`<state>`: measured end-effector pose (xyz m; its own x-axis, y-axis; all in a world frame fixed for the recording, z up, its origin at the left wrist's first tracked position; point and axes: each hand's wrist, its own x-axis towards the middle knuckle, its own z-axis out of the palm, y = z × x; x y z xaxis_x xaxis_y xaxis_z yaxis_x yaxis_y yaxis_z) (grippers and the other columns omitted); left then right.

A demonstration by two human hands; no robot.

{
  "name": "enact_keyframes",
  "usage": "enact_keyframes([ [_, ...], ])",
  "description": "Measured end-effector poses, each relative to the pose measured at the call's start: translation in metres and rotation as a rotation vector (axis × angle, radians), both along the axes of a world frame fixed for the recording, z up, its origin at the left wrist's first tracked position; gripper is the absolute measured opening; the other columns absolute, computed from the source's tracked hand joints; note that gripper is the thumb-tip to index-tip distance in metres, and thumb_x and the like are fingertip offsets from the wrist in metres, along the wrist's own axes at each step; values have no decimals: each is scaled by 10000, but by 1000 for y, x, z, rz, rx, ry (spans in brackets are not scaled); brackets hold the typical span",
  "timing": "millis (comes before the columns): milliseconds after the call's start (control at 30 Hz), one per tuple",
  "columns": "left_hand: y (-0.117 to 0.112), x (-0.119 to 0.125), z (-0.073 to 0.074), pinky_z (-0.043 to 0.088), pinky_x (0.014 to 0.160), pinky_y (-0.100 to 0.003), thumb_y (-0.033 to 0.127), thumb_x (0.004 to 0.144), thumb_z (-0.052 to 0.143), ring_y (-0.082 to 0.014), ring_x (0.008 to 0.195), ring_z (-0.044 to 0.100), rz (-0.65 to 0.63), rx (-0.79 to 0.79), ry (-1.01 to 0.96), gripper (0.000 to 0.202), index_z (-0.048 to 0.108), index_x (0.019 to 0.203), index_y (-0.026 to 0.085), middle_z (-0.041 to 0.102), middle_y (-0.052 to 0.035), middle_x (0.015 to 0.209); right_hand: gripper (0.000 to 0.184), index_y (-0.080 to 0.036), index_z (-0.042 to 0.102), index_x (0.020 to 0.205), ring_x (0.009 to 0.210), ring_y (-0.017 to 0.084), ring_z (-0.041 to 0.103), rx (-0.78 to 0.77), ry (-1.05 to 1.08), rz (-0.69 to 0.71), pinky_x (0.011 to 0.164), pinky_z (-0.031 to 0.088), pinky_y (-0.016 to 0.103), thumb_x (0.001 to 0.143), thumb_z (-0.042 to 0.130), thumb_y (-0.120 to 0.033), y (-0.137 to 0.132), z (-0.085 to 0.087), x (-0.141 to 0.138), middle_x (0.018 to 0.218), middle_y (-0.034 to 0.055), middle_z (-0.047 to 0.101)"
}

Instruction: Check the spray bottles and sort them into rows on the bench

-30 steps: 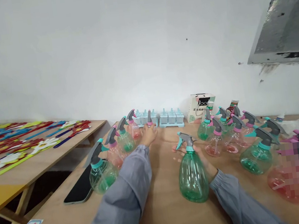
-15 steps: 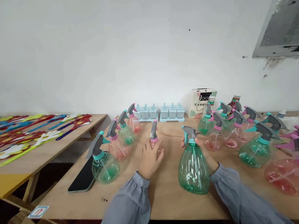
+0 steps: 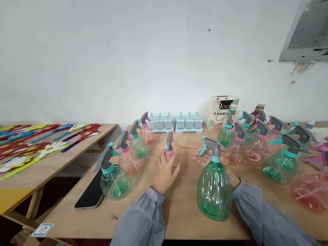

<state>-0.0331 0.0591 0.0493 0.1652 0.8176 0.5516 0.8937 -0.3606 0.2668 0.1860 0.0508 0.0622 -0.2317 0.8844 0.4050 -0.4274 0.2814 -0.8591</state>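
Note:
My right hand (image 3: pixel 222 166) is wrapped round the neck of a green spray bottle (image 3: pixel 213 189) with a grey and teal trigger head, which stands tilted on the wooden table (image 3: pixel 182 213). My left hand (image 3: pixel 164 173) is closed on a small pink spray bottle (image 3: pixel 169 148) with a grey and pink head; most of that bottle is hidden behind the hand. Both arms wear grey sleeves.
A row of green and pink spray bottles (image 3: pixel 126 160) stands at the left, and several more bottles (image 3: pixel 263 142) crowd the right. A black phone (image 3: pixel 91 194) lies near the left edge. Pale blue moulds (image 3: pixel 176 122) and a carton (image 3: pixel 221 111) stand by the wall. A second table (image 3: pixel 22 174) holds coloured plastic clappers.
My left hand has drawn the small pink bottle back from the far end of the table towards me. The green bottle in my right hand now leans a little.

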Motion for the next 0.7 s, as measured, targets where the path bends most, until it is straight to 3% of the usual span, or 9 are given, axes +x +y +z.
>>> enact_keyframes([
  [133,0,0,-1,451,921,-408,360,907,549,-309,1077,547,-4,5,-16,406,623,1299,290,547,-125,1190,575,-265,704,956,1105,342,637,18,-25,-66,1082,435,515,618,728,-730,0,6,-2,934,79,718],
  [267,1,0,-1,448,935,-416,354,913,545,-314,1094,545,-12,27,-10,413,615,1313,282,542,-134,1215,594,-279,690,1031,1179,342,606,-14,56,-26,1083,440,521,638,714,-723,1,6,-2,1096,79,710],
  [433,0,-1,-2,459,921,-420,369,921,546,-312,1089,550,3,53,32,406,615,1310,276,549,-137,1205,552,-256,702,993,1069,320,655,-12,4,-63,1010,491,472,647,738,-685,2,1,0,981,81,727],
  [600,-1,-1,-2,469,898,-417,360,930,542,-308,1085,557,13,83,62,402,614,1312,259,542,-143,1211,604,-273,692,1093,1082,311,659,11,58,-18,958,523,457,665,722,-698,1,3,-1,1077,88,727],
  [700,-1,-1,-2,468,901,-414,356,933,545,-307,1091,563,14,110,78,396,621,1309,254,542,-150,1214,579,-257,707,1063,994,294,684,17,-31,-53,839,562,408,656,751,-667,0,2,3,1039,90,743],
])
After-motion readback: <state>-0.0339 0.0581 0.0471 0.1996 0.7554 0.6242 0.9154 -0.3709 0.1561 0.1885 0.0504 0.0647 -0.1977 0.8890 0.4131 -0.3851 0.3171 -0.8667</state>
